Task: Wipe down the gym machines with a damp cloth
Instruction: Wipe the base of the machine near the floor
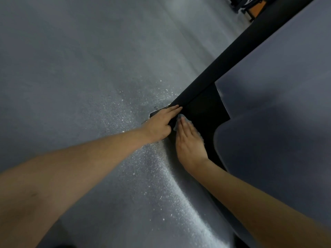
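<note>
Your two bare forearms come first, entering from the lower left and lower right and converging at mid-frame.

Your right hand (190, 145): laid flat, fingers straight and close together, pressing the cloth down onto the black panel (204, 108) of the machine.

Cloth (176, 126): pale blue, mostly hidden under that palm. Its edges show past the fingertips and beside the hand.

Your left hand (159, 124): just beside the right, fingers straight and together, resting on the lower end of the black rail (232, 56). It grips nothing.

Black rail: runs diagonally from your left fingertips up to the top right corner, bordering the panel.

Grey covers (277, 158): smooth, matte, to the right of the panel and rail.

Floor (89, 68): grey, with glinting specks around the rail's lower end.

Dark equipment (245, 6): far top right, too blurred to identify.
</note>
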A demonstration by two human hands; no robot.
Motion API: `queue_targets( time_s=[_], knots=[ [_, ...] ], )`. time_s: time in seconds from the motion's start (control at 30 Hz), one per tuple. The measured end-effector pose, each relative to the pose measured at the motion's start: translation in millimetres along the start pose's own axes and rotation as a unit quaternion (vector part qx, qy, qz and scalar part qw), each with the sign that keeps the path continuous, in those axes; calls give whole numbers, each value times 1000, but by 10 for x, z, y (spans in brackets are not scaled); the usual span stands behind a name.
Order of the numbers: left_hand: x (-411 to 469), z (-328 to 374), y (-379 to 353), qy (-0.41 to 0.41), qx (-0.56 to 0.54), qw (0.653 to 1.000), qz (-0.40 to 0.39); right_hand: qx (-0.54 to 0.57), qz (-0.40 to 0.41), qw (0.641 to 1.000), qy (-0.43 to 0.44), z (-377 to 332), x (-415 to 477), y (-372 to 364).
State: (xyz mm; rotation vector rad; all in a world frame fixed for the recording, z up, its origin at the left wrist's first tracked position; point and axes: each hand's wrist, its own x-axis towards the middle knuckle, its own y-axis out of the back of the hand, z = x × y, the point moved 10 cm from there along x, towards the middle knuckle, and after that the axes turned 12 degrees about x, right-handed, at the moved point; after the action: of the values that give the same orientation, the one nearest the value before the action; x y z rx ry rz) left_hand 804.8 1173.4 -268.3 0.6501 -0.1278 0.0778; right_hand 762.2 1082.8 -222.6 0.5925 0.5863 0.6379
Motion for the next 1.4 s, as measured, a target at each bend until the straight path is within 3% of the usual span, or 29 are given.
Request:
queue_targets(
  time_s=[0.3, 0.6, 0.7, 0.97, 1.27, 1.4],
  knots=[
    [46, 14, -31, 10, -11, 1000, 11, 1, 33, 995, -91, 846, -539, 626],
    [-26, -4, -92, -6, 0, 1000, -20, 17, -2, 1000, 5, -92, -27, -104],
    [-41, 37, -48, -6, 0, 1000, -15, 30, -13, 999, 17, -39, -69, -56],
    [-17, 45, -57, 6, 8, 1000, -10, 79, 43, 994, -63, 815, -679, 628],
    [-81, 111, 22, -11, 4, 1000, 1, 55, 6, 998, -16, -154, -219, -184],
    [-100, 258, 49, -28, 9, 1000, 8, 63, -5, 998, -2, -13, -315, -67]
  ],
)
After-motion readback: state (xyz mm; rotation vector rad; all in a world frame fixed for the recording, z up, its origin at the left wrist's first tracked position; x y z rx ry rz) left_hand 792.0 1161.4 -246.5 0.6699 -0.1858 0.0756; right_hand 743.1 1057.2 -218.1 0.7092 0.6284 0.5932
